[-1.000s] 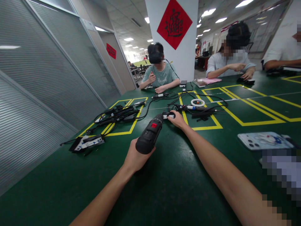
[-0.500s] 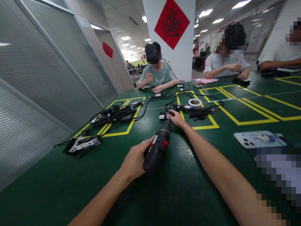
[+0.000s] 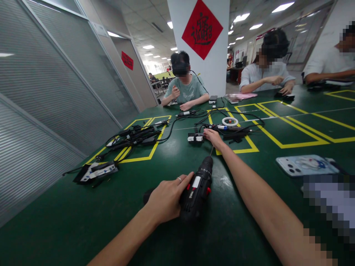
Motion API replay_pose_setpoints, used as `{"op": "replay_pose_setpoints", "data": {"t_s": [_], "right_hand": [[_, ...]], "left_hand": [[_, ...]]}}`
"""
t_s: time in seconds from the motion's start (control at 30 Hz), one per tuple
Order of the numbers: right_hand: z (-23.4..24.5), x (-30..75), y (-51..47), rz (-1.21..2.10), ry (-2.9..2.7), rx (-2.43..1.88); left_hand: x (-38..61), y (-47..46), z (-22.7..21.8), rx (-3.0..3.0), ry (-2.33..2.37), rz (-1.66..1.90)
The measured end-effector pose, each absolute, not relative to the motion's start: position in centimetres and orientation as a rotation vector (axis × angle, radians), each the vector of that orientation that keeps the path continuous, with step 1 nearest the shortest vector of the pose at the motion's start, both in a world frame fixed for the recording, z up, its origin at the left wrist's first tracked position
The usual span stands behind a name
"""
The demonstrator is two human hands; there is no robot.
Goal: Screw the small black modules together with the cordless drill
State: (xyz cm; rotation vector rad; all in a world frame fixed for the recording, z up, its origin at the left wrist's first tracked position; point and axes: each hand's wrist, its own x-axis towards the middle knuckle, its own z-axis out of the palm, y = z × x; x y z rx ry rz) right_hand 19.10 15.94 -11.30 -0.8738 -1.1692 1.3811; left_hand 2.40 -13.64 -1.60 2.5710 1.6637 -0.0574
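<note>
My left hand (image 3: pixel 165 197) is wrapped around the grip of a black cordless drill (image 3: pixel 196 192) with red buttons. Low over the green table (image 3: pixel 133 232), the drill points forward, its thin bit (image 3: pixel 212 150) ending beside my right wrist. Just past the chuck, my right hand (image 3: pixel 214 139) is closed, with its fingertips at the right end of a small black-and-white block (image 3: pixel 195 138). What lies between those fingertips is too small to make out. Behind this hand are a blue-and-silver pen-like tool (image 3: pixel 222 127) and a white ring (image 3: pixel 230 121).
Black cables and adapters (image 3: pixel 138 135) lie tangled at left within yellow tape outlines. Nearer sits a black-and-white pouch-like item (image 3: pixel 95 171). A phone (image 3: pixel 307 165) rests at right. Across the table sit a person in a headset (image 3: pixel 184 87) and two others.
My left hand has drawn the drill back and to the right, taking its bit off the block. My right hand has shifted slightly right, uncovering the block.
</note>
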Motion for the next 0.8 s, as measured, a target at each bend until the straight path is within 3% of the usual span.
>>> {"op": "replay_pose_setpoints", "data": {"t_s": [0.3, 0.8], "right_hand": [[-11.0, 20.5, 16.0, 1.678, -0.937, -0.784], [-10.9, 20.5, 15.6, 1.669, -0.979, -0.822]], "left_hand": [[4.5, -15.1, -1.9, 2.576, 1.513, -0.233], [4.1, -16.6, 0.8, 2.331, 1.246, -0.16]]}}
